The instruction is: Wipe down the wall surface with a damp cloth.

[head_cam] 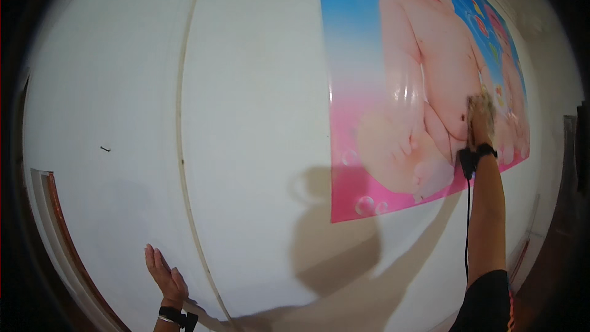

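A large glossy poster (357,83) with printed babies, fruit and bubbles hangs on the white wall (258,101). My right hand (479,117) is pressed flat against its lower middle with a crumpled cloth (473,133) under the palm. The cloth is blurred and partly covered by my fingers. At the lower left, my left hand (166,274) is raised with its fingers extended, bare of any object. It is at the wall, but I cannot tell whether it touches. A black strap with a small device sits on each wrist, and a cable (467,230) runs down along my right forearm.
A pale vertical strip (179,101) runs down the wall between my left hand and the poster. A bent nail or hook (105,149) sticks out on the left. A brown-edged frame (57,203) stands at the far left. My shadow falls below the poster.
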A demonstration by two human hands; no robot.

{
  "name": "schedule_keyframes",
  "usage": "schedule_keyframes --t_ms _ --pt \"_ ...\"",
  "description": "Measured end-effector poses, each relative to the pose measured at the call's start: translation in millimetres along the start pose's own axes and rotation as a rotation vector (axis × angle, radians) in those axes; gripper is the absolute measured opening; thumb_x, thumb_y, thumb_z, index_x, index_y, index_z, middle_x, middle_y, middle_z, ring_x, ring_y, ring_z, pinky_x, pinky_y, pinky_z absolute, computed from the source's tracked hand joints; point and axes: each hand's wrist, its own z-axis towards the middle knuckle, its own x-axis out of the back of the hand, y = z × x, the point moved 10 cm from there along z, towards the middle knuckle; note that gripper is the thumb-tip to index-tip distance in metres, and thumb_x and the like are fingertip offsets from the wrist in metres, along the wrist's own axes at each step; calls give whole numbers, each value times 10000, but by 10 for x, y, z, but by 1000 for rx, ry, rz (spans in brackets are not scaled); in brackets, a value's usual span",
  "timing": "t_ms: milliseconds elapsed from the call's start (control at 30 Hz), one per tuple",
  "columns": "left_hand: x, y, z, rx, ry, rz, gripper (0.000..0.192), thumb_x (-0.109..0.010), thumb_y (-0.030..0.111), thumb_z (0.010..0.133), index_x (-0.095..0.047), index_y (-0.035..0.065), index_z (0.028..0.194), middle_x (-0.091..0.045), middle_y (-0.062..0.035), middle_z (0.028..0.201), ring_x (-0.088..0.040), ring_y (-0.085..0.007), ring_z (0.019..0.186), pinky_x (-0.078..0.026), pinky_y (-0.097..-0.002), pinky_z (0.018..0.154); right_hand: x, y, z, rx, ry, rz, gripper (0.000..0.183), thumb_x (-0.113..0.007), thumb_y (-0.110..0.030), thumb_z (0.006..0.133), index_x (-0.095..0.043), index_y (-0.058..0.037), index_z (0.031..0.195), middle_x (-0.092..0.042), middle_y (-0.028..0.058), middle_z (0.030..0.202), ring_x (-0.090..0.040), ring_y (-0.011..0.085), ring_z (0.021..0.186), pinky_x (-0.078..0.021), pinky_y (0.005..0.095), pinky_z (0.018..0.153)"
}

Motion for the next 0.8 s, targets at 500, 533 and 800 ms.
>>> schedule_keyframes --t_ms 500,533,800 --pt "22 121 57 -47 -9 194 522 -356 129 828 -292 -26 1322 -258 -230 1384 -218 -383 1291 -169 -493 1057 1712 -2584 1720 110 255 371 501 -421 -405 881 -394 -88 1268 -400 188 1304 -364 392 1185 -293 515 949" --pt "43 78 35 -55 -1 204 535 -369 115 809 -298 -11 1324 -260 -221 1384 -222 -378 1290 -176 -492 1055 1955 -2812 1680 22 208 664 573 -405 -461 880 -350 -86 1311 -362 167 1340 -319 383 1226 -286 520 956" --pt "109 85 -1 -47 -47 279 550 -400 73 777 -307 -34 1308 -269 -236 1372 -226 -399 1280 -186 -504 1048 2833 -3857 242 686 45 727 712 -502 -506 791 -262 -203 1389 -158 166 1445 -168 475 1262 -105 614 1004"
